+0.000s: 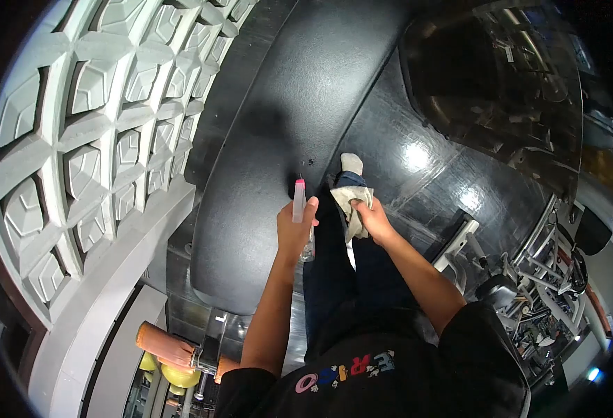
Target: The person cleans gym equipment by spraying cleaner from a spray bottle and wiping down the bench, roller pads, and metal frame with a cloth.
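My left hand (294, 228) is closed around a spray bottle (299, 200) with a white head and a pink tip; its clear body (308, 251) shows below the fingers. The bottle is held over a black padded seat (250, 202). In my right hand (372, 219), fingers bent, is a crumpled off-white cloth (354, 196), hanging down in front of my dark trousers. A light-coloured shoe or sock (351, 164) shows just beyond the cloth. Small dark marks (311, 161) lie on the seat ahead of the bottle.
A white lattice wall (104, 125) rises on the left. Shiny dark floor tiles (418, 157) lie on the right, below a dark glossy panel (487, 83). Metal-framed equipment (543, 279) stands at lower right, and an orange-brown padded roller (167, 345) at lower left.
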`<move>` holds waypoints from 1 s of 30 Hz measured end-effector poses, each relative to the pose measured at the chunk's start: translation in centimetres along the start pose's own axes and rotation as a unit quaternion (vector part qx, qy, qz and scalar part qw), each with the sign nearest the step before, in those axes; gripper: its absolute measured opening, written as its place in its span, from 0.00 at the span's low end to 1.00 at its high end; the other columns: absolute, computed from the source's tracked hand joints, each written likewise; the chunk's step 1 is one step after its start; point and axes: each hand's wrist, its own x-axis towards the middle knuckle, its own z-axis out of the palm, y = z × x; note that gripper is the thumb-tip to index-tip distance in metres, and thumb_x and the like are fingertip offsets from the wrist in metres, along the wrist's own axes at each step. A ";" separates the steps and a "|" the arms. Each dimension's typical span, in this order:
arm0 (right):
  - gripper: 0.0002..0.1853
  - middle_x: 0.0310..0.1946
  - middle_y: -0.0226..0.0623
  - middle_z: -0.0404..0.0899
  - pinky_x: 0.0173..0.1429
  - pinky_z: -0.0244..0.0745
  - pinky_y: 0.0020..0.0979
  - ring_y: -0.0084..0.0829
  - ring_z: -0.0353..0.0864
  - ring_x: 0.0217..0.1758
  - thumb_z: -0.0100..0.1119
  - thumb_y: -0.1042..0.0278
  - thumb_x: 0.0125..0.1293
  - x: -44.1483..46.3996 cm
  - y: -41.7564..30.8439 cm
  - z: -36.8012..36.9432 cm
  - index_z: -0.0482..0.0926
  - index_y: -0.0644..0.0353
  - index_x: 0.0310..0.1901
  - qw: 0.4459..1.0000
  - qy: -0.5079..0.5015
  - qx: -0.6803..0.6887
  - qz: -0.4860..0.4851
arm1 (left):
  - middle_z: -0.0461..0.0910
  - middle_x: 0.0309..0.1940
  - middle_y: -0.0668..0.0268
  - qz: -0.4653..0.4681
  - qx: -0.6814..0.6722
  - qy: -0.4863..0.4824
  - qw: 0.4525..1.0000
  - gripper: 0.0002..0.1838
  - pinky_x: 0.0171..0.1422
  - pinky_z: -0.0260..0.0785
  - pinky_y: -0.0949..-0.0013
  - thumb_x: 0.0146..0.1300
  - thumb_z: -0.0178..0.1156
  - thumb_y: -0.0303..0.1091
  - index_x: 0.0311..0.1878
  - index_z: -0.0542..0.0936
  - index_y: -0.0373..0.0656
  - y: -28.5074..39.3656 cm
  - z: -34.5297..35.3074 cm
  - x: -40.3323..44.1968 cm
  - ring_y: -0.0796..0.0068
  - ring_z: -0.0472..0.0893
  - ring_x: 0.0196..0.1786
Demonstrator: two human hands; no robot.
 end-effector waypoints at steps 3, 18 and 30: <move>0.14 0.42 0.30 0.80 0.52 0.70 0.29 0.25 0.75 0.45 0.53 0.66 0.69 0.0 0.3 0.3 0.78 0.64 0.52 1.000 0.006 -0.014 0.001 | 0.77 0.17 0.65 0.010 -0.063 0.001 0.998 0.24 0.29 0.68 0.71 0.65 0.61 0.52 0.29 0.78 0.36 -0.6 -0.8 0.2 0.75 0.79 0.23; 0.13 0.39 0.30 0.79 0.48 0.71 0.28 0.25 0.76 0.42 0.52 0.68 0.69 -0.4 -0.2 1.8 0.77 0.64 0.50 0.999 0.010 -0.034 0.008 | 0.72 0.19 0.66 0.029 -0.225 0.000 0.974 0.17 0.32 0.75 0.70 0.72 0.52 0.49 0.36 0.71 0.44 -1.9 -6.1 1.1 0.73 0.79 0.25; 0.22 0.51 0.48 0.73 0.63 0.70 0.39 0.47 0.75 0.57 0.51 0.77 0.61 3.8 -8.0 2.6 0.76 0.58 0.58 0.848 0.167 -0.318 -0.389 | 0.72 0.24 0.67 0.147 -0.398 -0.019 0.905 0.27 0.36 0.72 0.68 0.66 0.57 0.62 0.32 0.72 0.43 -4.1 -8.6 0.5 0.74 0.76 0.27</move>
